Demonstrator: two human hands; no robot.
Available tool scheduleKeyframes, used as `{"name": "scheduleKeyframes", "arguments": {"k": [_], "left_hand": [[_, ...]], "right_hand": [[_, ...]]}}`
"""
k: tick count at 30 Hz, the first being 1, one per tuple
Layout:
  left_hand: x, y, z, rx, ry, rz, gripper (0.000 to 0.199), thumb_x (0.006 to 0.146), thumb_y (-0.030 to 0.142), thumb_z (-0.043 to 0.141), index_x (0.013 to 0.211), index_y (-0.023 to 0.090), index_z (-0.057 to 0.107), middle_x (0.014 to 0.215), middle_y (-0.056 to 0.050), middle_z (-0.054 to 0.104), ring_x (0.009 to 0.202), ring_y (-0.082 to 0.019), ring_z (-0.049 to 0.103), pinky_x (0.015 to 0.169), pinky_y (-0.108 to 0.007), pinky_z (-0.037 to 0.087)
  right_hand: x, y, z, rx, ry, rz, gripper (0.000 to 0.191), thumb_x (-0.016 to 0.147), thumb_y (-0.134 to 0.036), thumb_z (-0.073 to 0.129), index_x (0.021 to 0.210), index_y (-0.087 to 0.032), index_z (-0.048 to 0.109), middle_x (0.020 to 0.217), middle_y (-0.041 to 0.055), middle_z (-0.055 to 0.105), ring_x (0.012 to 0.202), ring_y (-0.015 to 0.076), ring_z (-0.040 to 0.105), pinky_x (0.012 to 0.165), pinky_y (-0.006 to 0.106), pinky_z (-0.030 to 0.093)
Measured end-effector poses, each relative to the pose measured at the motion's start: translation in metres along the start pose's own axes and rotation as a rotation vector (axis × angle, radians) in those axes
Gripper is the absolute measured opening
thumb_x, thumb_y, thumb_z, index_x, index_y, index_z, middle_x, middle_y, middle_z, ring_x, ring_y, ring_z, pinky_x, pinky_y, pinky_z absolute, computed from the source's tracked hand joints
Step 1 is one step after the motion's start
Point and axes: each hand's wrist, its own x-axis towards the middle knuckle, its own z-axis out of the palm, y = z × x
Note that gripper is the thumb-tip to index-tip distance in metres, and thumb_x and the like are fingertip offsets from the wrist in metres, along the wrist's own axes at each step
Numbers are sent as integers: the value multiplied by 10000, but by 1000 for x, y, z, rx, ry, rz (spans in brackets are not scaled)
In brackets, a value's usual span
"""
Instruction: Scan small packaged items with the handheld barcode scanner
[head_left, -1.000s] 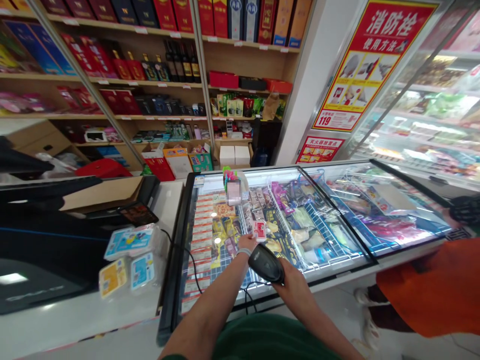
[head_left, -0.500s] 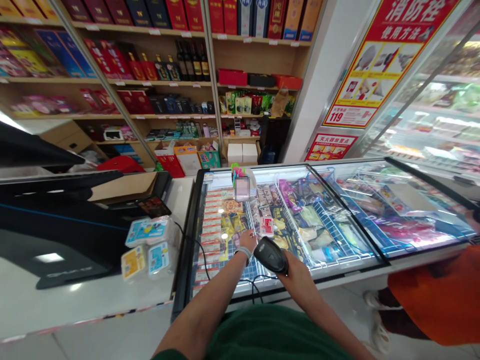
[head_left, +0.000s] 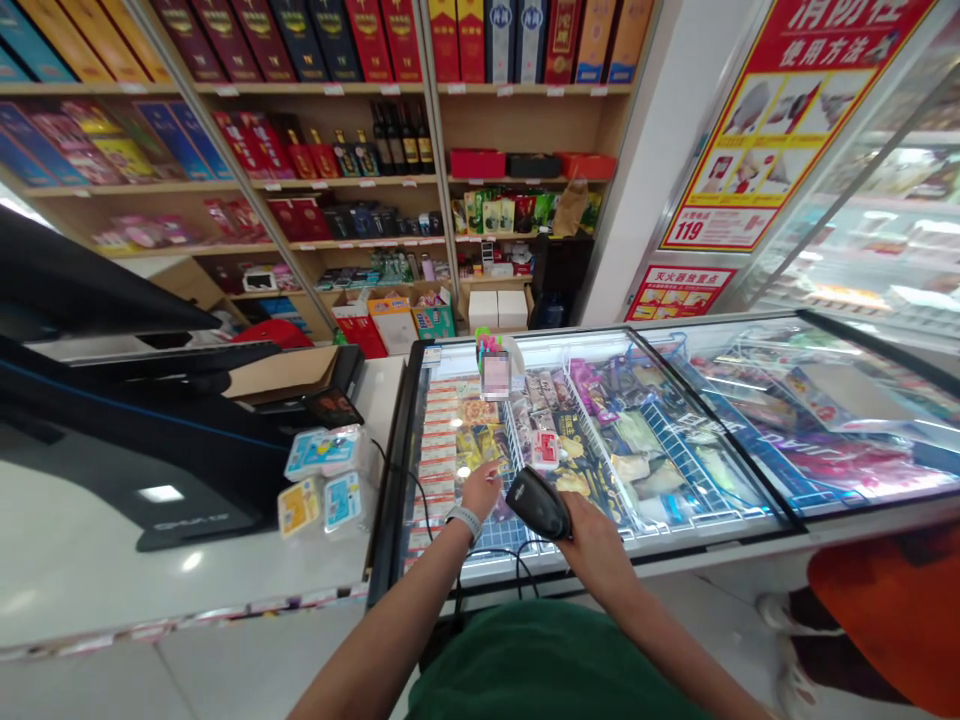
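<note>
Gripping the black, rounded scanner point(head_left: 538, 503), the right of the hands point(head_left: 592, 545) is holding it above the glass-topped freezer point(head_left: 399, 470), while the left hand point(head_left: 480, 490) is hovering loosely open beside it; glass is covering the bagged goods point(head_left: 660, 478), and black cable point(head_left: 427, 510) is trailing across; one scanner, one red-and-white pack point(head_left: 545, 450) on the glass and three colour-labelled tubs point(head_left: 343, 500) on the table point(head_left: 225, 590) are showing

The white counter point(head_left: 225, 590) bears tubs point(head_left: 342, 500), the glass freezer top point(head_left: 637, 440) a red-labelled pack point(head_left: 546, 449).
</note>
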Motion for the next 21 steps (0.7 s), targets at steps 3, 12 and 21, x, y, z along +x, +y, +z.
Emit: {"name": "scheduleKeyframes", "arguments": {"k": [3,12,21], "left_hand": [[-12,-14,-15,-30,17,31,338,818,108,532,1128,158,657,1140,-87,682,999,-148,642,875,-252,490],[-60,-37,-76,55,188,78,403,791,137,573,1193,143,609,1187,-117,651,1062,-194,620,975,-348,463],[-87,-40,-132,198,425,187,368,844,182,481,1193,167,594,1184,-96,632,1119,-200,574,1002,-345,442]], "right_hand": [[0,-3,1,-21,-9,-26,365,722,-66,478,1067,-162,551,1002,87,621,936,224,585,820,308,432],[4,-7,13,-37,-51,-88,425,710,-50,472,1114,-159,542,1060,101,628,1007,236,577,875,332,428],[9,-6,25,-42,-45,-117,392,747,-90,478,1127,-158,541,1056,108,627,991,246,591,863,349,440]]}}
